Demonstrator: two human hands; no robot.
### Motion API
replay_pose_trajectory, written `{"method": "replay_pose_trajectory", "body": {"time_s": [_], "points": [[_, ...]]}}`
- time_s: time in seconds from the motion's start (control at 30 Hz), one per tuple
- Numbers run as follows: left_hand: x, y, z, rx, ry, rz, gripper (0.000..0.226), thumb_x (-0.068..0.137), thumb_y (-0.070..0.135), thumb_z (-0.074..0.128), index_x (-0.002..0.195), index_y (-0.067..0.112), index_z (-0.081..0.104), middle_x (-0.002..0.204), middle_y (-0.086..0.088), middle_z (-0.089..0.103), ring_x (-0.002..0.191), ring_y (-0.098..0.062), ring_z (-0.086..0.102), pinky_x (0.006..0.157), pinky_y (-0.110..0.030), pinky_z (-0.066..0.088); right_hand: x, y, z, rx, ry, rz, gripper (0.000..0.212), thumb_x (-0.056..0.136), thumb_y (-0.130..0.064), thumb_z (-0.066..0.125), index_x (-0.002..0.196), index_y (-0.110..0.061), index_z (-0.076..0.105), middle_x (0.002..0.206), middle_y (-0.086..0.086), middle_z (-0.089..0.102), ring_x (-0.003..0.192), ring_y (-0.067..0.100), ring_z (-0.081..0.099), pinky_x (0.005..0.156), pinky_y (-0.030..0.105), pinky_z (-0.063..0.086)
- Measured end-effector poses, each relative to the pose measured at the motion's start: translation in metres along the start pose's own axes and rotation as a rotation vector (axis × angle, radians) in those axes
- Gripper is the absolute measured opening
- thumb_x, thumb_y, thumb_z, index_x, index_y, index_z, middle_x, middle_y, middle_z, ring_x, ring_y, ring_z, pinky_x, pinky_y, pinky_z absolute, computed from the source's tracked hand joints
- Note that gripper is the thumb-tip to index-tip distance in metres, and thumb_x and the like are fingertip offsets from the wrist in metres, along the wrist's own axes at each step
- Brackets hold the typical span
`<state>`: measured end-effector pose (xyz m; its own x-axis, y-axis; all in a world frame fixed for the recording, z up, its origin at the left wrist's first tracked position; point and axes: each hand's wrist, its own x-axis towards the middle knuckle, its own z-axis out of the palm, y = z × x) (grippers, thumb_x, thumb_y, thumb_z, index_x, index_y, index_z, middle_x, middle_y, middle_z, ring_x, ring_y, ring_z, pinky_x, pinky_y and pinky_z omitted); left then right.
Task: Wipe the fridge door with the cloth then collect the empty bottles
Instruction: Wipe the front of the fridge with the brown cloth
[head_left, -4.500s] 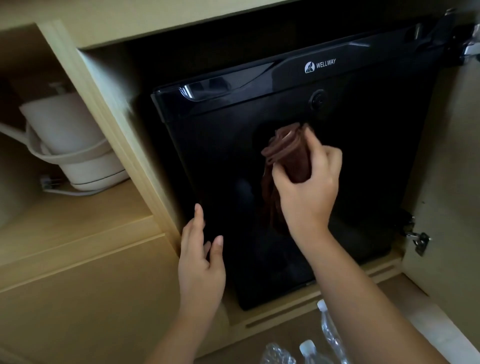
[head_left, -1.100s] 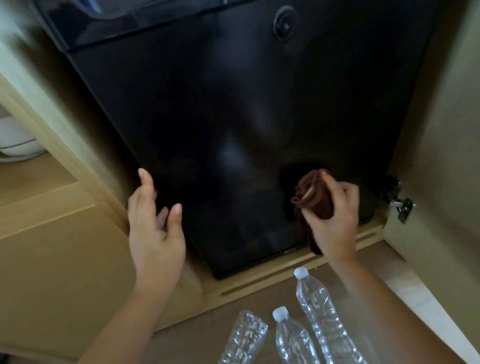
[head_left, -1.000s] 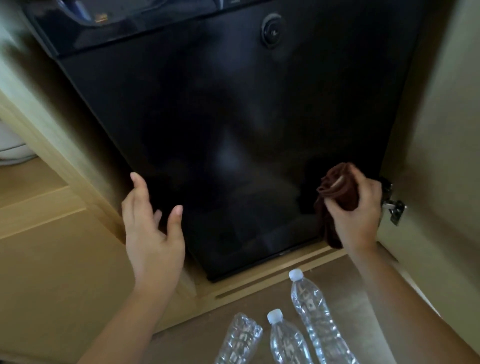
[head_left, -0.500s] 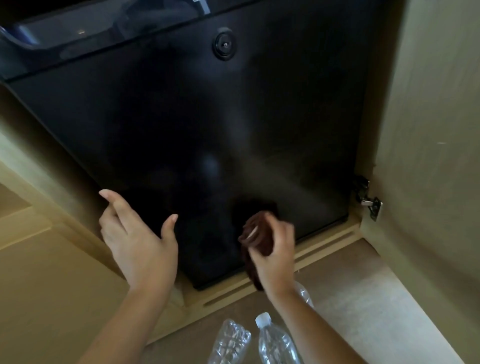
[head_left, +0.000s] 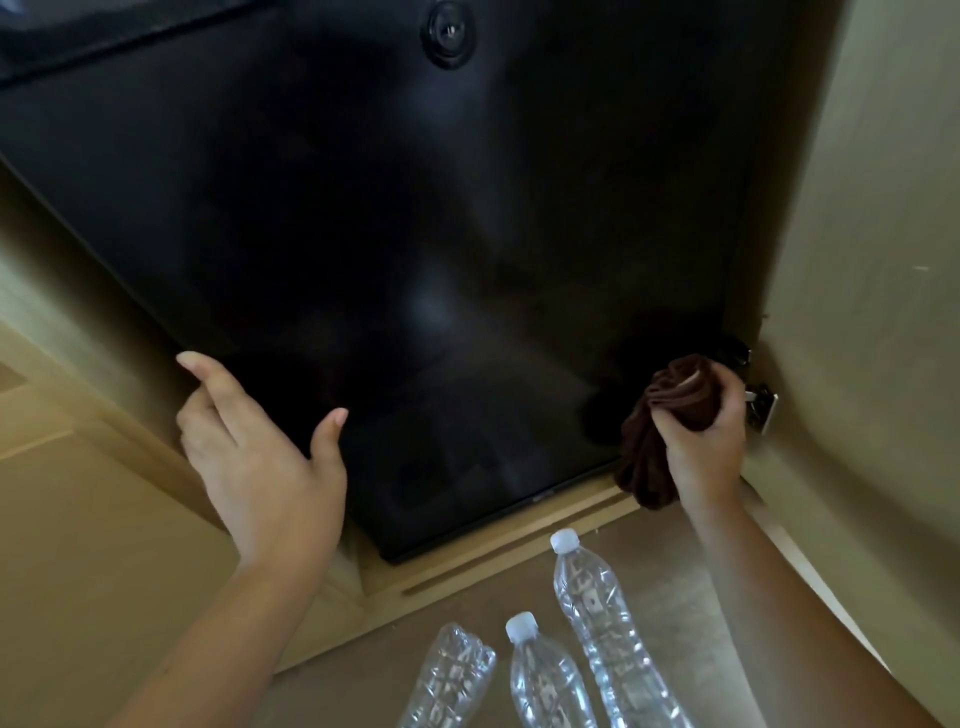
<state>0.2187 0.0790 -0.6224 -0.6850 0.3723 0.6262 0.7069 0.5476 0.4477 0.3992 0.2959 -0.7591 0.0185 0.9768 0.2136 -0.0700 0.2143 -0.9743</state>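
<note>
The glossy black fridge door (head_left: 395, 218) fills the upper part of the view. My right hand (head_left: 701, 447) grips a bunched brown cloth (head_left: 660, 436) at the door's lower right corner. My left hand (head_left: 260, 457) is held open, fingers spread, in front of the door's lower left edge; I cannot tell whether it touches it. Three clear plastic bottles lie on the floor below the fridge: a long capped bottle (head_left: 608, 623) on the right, a shorter capped bottle (head_left: 545, 680) in the middle, and a crumpled bottle (head_left: 447, 680) on the left.
The fridge sits in a light wooden cabinet (head_left: 104, 519) with a base ledge (head_left: 498, 551) under the door. The open cabinet door (head_left: 872, 312) stands at the right, with a metal hinge (head_left: 761, 410) just beside my right hand.
My right hand carried the cloth from the door's bottom centre to the lower right corner. My left hand stayed hovering at the lower left. The view came closer to the door.
</note>
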Motion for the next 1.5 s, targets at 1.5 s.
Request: {"method": "replay_pose_trajectory", "body": {"time_s": [1.5], "points": [[0.004, 0.011, -0.007, -0.236, 0.038, -0.154, 0.083, 0.074, 0.024, 0.074, 0.138, 0.003, 0.024, 0.131, -0.019, 0.037, 0.121, -0.031, 0.034, 0.095, -0.052, 0.041, 0.042, -0.117, 0.012, -0.065, 0.184, -0.229, 0.060, 0.078, -0.007, 0.066, 0.132, -0.021, 0.045, 0.122, 0.006, 0.044, 0.107, 0.014, 0.050, 0.073, -0.007, 0.030]]}}
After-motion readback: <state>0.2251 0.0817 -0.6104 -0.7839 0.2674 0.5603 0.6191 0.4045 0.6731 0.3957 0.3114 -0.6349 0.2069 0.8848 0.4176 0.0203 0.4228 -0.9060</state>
